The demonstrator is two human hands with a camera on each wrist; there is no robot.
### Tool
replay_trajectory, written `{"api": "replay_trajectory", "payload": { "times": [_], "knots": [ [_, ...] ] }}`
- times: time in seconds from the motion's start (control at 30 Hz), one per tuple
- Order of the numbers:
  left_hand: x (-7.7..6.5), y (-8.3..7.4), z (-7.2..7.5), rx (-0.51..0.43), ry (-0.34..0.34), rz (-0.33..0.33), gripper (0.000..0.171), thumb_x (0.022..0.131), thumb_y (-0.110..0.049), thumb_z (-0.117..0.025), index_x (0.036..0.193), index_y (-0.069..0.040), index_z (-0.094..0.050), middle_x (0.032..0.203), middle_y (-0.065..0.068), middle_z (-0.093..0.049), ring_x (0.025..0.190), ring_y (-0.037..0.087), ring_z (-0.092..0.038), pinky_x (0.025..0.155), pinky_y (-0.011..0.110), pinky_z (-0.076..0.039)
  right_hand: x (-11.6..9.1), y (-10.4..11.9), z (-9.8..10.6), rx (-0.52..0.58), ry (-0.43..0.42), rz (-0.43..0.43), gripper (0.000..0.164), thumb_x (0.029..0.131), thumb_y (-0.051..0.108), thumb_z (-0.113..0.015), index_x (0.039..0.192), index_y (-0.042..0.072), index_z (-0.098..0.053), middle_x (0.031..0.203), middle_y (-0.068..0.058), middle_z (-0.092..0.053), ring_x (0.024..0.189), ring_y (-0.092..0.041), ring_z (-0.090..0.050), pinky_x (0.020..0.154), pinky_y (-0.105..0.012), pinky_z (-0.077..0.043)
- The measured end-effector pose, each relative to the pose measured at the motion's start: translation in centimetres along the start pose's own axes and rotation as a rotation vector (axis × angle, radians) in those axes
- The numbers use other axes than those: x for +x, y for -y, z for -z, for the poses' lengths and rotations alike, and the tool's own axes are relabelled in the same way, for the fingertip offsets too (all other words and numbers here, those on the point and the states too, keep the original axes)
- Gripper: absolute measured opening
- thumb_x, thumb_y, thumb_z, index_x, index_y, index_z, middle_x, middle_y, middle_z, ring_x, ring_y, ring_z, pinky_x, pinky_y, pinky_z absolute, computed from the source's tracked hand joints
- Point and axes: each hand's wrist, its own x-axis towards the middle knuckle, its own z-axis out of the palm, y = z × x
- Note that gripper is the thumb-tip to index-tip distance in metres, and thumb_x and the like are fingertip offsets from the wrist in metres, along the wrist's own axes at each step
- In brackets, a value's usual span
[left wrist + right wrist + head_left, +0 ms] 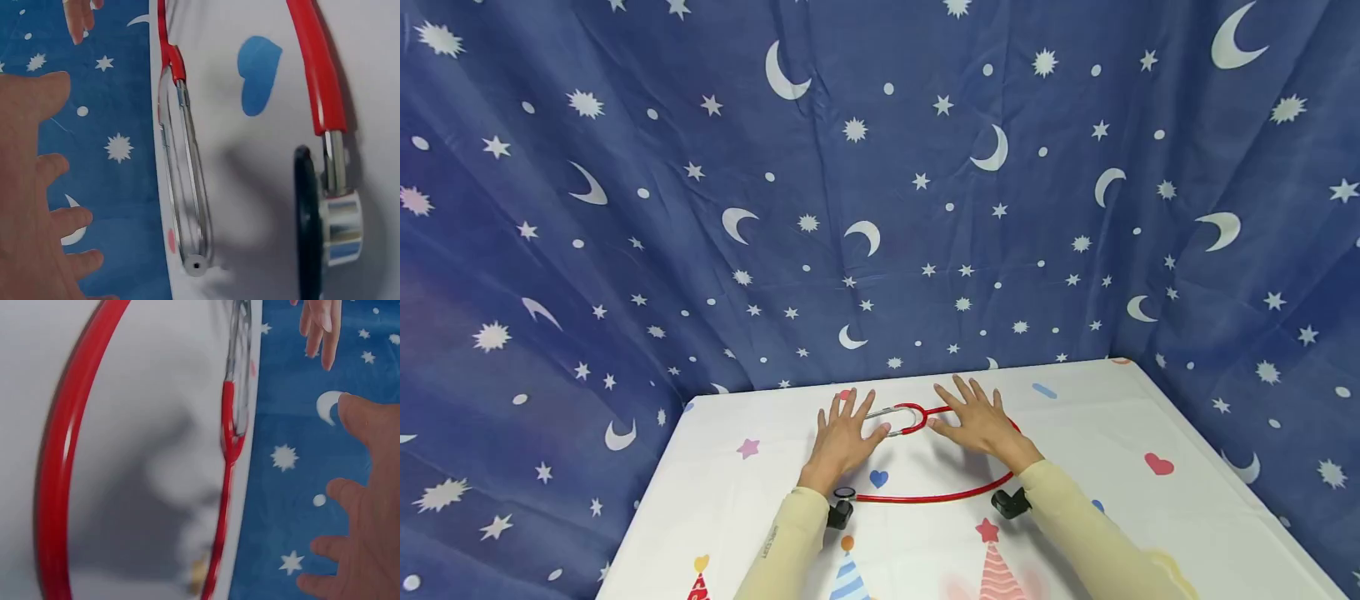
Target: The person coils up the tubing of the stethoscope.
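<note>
A red stethoscope (940,497) lies on the white table, its tube curving round to the right. Its metal ear tubes (192,162) point left, and the round chest piece (342,228) with a dark rim is at the near left end. My left hand (844,437) is spread above the ear tubes, fingers straight and holding nothing. Over the tube's far right part, my right hand (981,421) is likewise spread, holding nothing. In the right wrist view the red fork (232,440) of the tubing shows beside that hand, with the hand's shadow on the cloth.
The table's white cloth (730,492) is printed with hearts, stars and party hats. A dark blue curtain (865,200) with moons and stars hangs behind the table and along both sides. Black wrist cameras (1011,503) sit under both forearms, near the stethoscope's tube.
</note>
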Motion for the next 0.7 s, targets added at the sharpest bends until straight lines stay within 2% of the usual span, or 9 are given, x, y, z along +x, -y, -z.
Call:
{"api": "replay_trajectory", "payload": {
  "times": [0.23, 0.3, 0.57, 0.7],
  "knots": [
    [0.9, 1.0, -1.3, -0.051, 0.003, 0.020, 0.071, 0.095, -0.055, -0.055, 0.152, -0.017, -0.038, 0.155, 0.020, -0.036, 0.143, 0.051, -0.028, 0.112, 0.068, -0.024, 0.8, -1.3, -1.0, 0.012, 0.075, -0.043, 0.073, 0.092, 0.065, -0.050, 0.153, 0.029, -0.033, 0.161, -0.014, -0.028, 0.148, -0.043, -0.022, 0.112, -0.074, -0.010],
    [0.9, 1.3, -1.9, -0.063, 0.007, 0.025, 0.070, 0.094, -0.052, -0.057, 0.151, -0.015, -0.039, 0.154, 0.022, -0.038, 0.142, 0.051, -0.030, 0.112, 0.067, -0.025, 0.8, -1.6, -1.5, 0.020, 0.070, -0.048, 0.073, 0.092, 0.065, -0.050, 0.153, 0.028, -0.035, 0.160, -0.014, -0.029, 0.147, -0.043, -0.024, 0.111, -0.075, -0.011],
    [1.3, 1.7, -2.6, -0.118, 0.055, 0.057, 0.074, 0.090, -0.042, -0.068, 0.151, -0.013, -0.037, 0.153, 0.024, -0.038, 0.144, 0.047, -0.030, 0.115, 0.064, -0.023, 1.5, -2.2, -1.8, 0.009, 0.089, -0.061, 0.074, 0.092, 0.065, -0.051, 0.153, 0.026, -0.036, 0.158, -0.016, -0.032, 0.146, -0.044, -0.027, 0.110, -0.075, -0.014],
    [1.2, 1.8, -2.9, -0.125, 0.051, 0.053, 0.074, 0.088, -0.038, -0.071, 0.150, -0.011, -0.039, 0.151, 0.024, -0.042, 0.143, 0.044, -0.033, 0.116, 0.064, -0.021, 1.4, -2.4, -2.2, 0.010, 0.098, -0.065, 0.074, 0.092, 0.063, -0.052, 0.152, 0.023, -0.037, 0.157, -0.018, -0.034, 0.145, -0.045, -0.029, 0.110, -0.075, -0.016]
  ]
}}
